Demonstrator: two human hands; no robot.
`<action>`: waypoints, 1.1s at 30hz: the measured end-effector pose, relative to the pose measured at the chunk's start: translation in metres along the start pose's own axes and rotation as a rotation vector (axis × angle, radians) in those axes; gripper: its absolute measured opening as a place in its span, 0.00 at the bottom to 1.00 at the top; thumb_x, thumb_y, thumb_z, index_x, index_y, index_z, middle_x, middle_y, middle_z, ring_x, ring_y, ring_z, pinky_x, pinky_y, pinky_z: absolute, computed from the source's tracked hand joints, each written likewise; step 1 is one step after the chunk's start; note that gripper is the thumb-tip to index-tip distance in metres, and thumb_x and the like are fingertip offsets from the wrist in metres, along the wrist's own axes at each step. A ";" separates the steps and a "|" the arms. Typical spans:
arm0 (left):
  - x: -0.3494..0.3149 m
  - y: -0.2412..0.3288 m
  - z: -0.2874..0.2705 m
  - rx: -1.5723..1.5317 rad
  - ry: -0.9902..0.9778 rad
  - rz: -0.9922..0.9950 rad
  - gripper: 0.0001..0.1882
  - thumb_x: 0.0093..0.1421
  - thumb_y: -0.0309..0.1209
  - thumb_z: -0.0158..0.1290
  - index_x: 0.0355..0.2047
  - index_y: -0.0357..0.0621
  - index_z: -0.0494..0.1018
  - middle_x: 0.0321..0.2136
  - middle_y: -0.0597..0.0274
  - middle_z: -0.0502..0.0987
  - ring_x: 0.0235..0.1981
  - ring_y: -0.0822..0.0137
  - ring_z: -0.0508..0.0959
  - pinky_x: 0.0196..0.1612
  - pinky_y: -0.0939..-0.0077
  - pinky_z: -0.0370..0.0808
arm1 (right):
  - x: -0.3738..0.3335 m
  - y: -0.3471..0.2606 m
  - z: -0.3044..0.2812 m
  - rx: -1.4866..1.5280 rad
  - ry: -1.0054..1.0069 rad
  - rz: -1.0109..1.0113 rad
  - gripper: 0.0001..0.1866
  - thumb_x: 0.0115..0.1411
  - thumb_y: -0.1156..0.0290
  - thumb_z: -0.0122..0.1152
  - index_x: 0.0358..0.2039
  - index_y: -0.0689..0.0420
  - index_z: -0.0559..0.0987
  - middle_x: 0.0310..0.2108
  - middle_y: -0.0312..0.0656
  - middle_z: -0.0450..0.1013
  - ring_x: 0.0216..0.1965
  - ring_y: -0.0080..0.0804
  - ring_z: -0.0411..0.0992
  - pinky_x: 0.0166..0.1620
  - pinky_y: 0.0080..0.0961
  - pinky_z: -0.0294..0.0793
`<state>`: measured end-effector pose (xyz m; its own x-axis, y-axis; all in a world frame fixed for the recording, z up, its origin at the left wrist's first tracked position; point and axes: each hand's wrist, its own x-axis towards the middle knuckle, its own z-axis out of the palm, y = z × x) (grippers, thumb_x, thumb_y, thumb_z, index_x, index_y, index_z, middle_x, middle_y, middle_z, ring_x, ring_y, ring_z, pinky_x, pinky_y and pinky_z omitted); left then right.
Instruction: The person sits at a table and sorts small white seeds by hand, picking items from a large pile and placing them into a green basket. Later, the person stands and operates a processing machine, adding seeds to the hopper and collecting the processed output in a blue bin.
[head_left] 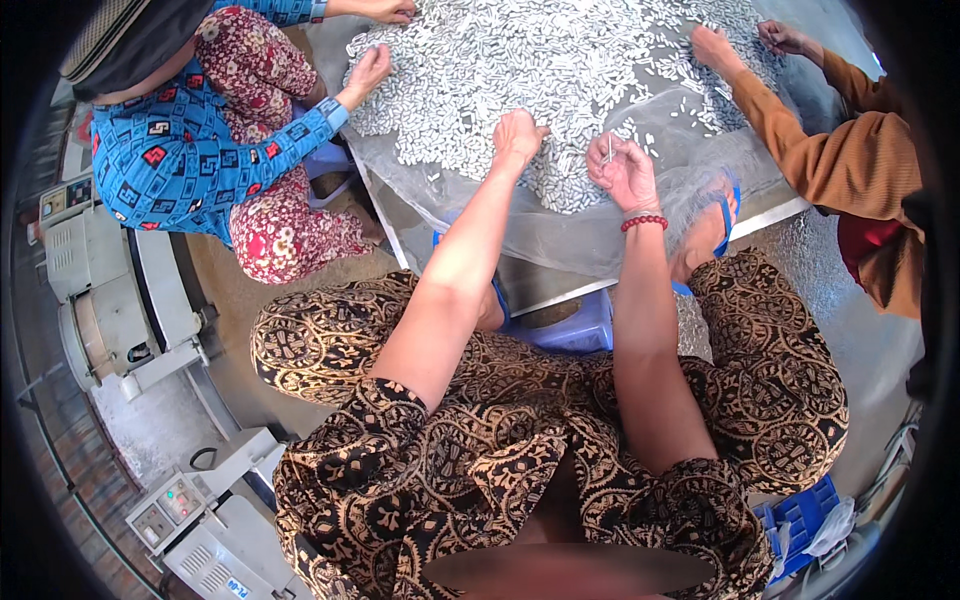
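A wide heap of small silvery-white rod-shaped pieces spreads over a clear plastic sheet in front of me. My left hand rests at the near edge of the heap, its fingers curled down with the thumb to the right. What those fingers hold, if anything, is hidden. To its right, my right hand is turned palm up, with a red bead bracelet at the wrist. Its thumb and fingers pinch one small rod-shaped piece, which stands upright between them. More pieces lie just below and beside both hands.
At the left, a person in a blue patterned shirt reaches into the heap; another in brown sleeves does so at the right. A purple plastic stool stands below the sheet's edge. Grey machines line the left; a blue crate sits lower right.
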<state>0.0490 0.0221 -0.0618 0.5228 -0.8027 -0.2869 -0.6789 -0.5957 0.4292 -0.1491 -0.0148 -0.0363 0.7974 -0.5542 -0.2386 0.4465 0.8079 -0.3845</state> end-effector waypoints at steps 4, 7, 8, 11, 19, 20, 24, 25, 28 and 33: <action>0.010 -0.012 -0.011 -0.041 -0.154 -0.033 0.23 0.42 0.47 0.60 0.25 0.37 0.77 0.26 0.45 0.77 0.31 0.52 0.77 0.37 0.64 0.72 | 0.013 -0.013 0.001 -0.413 0.152 0.131 0.13 0.58 0.61 0.51 0.22 0.56 0.66 0.18 0.34 0.61 0.17 0.20 0.58 0.15 0.13 0.51; 0.001 -0.034 -0.030 -0.064 -0.263 -0.098 0.23 0.44 0.44 0.59 0.29 0.33 0.76 0.31 0.42 0.76 0.38 0.53 0.77 0.42 0.65 0.71 | 0.030 0.011 -0.004 -0.833 0.461 0.255 0.16 0.54 0.58 0.57 0.21 0.58 0.72 0.16 0.38 0.68 0.18 0.28 0.67 0.17 0.20 0.61; -0.004 -0.040 -0.035 -0.056 -0.263 -0.089 0.23 0.44 0.44 0.59 0.29 0.32 0.76 0.32 0.42 0.76 0.38 0.52 0.77 0.42 0.65 0.71 | 0.033 0.021 -0.005 -1.150 0.515 0.213 0.17 0.53 0.57 0.58 0.23 0.60 0.73 0.19 0.42 0.70 0.22 0.34 0.69 0.21 0.25 0.65; -0.016 -0.051 -0.049 -0.411 -0.321 -0.198 0.18 0.48 0.41 0.56 0.29 0.36 0.74 0.18 0.59 0.70 0.20 0.66 0.70 0.26 0.74 0.68 | 0.039 0.052 -0.008 -1.838 0.754 0.143 0.19 0.51 0.56 0.59 0.26 0.62 0.77 0.27 0.52 0.74 0.31 0.47 0.73 0.32 0.37 0.72; -0.040 -0.032 -0.078 -1.807 -0.598 -0.037 0.11 0.51 0.35 0.42 0.20 0.40 0.61 0.22 0.60 0.64 0.24 0.70 0.64 0.16 0.84 0.59 | 0.036 0.038 -0.018 -0.572 0.412 0.204 0.08 0.51 0.69 0.59 0.21 0.54 0.70 0.13 0.26 0.58 0.11 0.12 0.52 0.11 0.13 0.46; -0.042 -0.030 -0.078 -1.852 -0.571 -0.002 0.11 0.50 0.35 0.42 0.20 0.39 0.61 0.23 0.59 0.65 0.24 0.69 0.64 0.16 0.84 0.59 | 0.032 0.034 -0.020 -0.443 0.356 0.177 0.08 0.51 0.70 0.59 0.20 0.53 0.69 0.13 0.26 0.57 0.11 0.13 0.52 0.11 0.13 0.45; -0.035 -0.029 -0.068 -1.620 -0.531 -0.070 0.17 0.50 0.38 0.41 0.26 0.33 0.67 0.25 0.55 0.67 0.23 0.67 0.65 0.15 0.84 0.59 | 0.017 0.020 -0.022 -0.230 0.326 0.082 0.11 0.53 0.69 0.59 0.19 0.50 0.66 0.11 0.25 0.54 0.10 0.13 0.51 0.12 0.12 0.44; -0.032 -0.030 -0.064 -1.599 -0.544 -0.053 0.18 0.50 0.40 0.44 0.28 0.34 0.69 0.23 0.57 0.69 0.20 0.68 0.65 0.14 0.84 0.58 | 0.017 0.018 -0.023 -0.293 0.384 0.067 0.11 0.53 0.69 0.59 0.19 0.50 0.66 0.11 0.25 0.54 0.10 0.12 0.51 0.12 0.12 0.43; -0.024 -0.030 -0.046 -0.979 -0.579 -0.269 0.17 0.49 0.41 0.49 0.27 0.37 0.73 0.18 0.64 0.70 0.16 0.69 0.64 0.14 0.85 0.56 | 0.020 0.025 -0.028 -0.904 0.475 0.003 0.10 0.49 0.66 0.62 0.22 0.55 0.70 0.14 0.36 0.65 0.16 0.24 0.64 0.17 0.23 0.59; -0.049 -0.029 0.024 0.023 -0.062 0.128 0.15 0.44 0.41 0.58 0.22 0.42 0.77 0.20 0.51 0.76 0.27 0.54 0.77 0.32 0.60 0.73 | 0.023 0.067 -0.048 -1.867 0.547 -0.070 0.13 0.45 0.67 0.61 0.31 0.59 0.75 0.29 0.54 0.73 0.33 0.49 0.72 0.37 0.39 0.70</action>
<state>0.0312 0.0781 -0.0807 0.3987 -0.8721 -0.2836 -0.7500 -0.4880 0.4465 -0.1202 0.0167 -0.1106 0.4433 -0.8612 -0.2488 -0.7507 -0.2049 -0.6281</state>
